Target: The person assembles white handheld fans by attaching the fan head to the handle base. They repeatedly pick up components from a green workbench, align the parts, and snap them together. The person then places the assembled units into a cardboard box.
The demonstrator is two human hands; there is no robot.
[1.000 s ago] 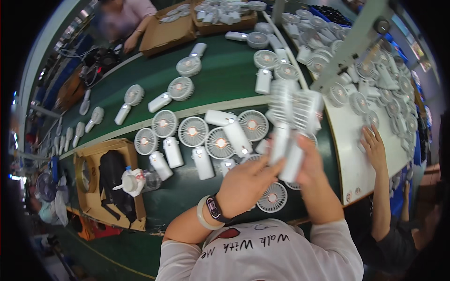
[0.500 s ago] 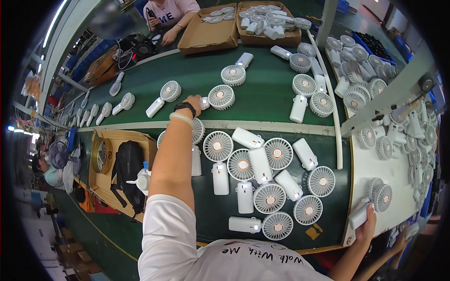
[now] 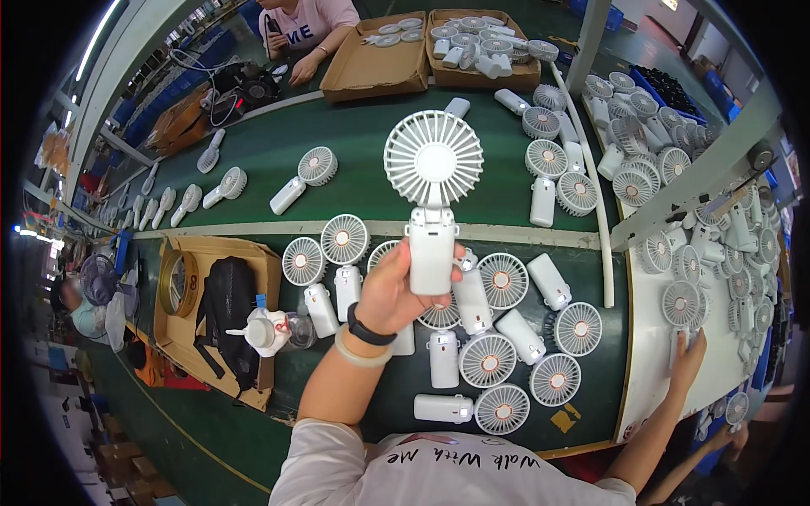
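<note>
My left hand (image 3: 392, 282) is wrapped round the handle of a white handheld fan (image 3: 433, 160), which stands upright over the line between belt and bench. Its round grille is up, and the handle's lower part rests against my palm. At the right, my right hand (image 3: 688, 358) grips another handheld fan (image 3: 680, 304) by its handle, above the white side table. Below and around my left hand, several white fans (image 3: 488, 359) with orange-ringed centres lie on the dark green bench, some partly hidden by that hand.
More fans lie on the green belt (image 3: 253, 152) and heap up on the white table (image 3: 650, 337). Cardboard boxes (image 3: 375, 72) with fan parts stand at the far side, near another person's arm (image 3: 316, 59). At left are a carton with a black bag (image 3: 232, 312) and a white-topped bottle (image 3: 266, 331).
My left hand has taken a fan from the belt and drawn it back, raised upright. My right hand has moved slightly farther forward with its fan, which has turned upright.
</note>
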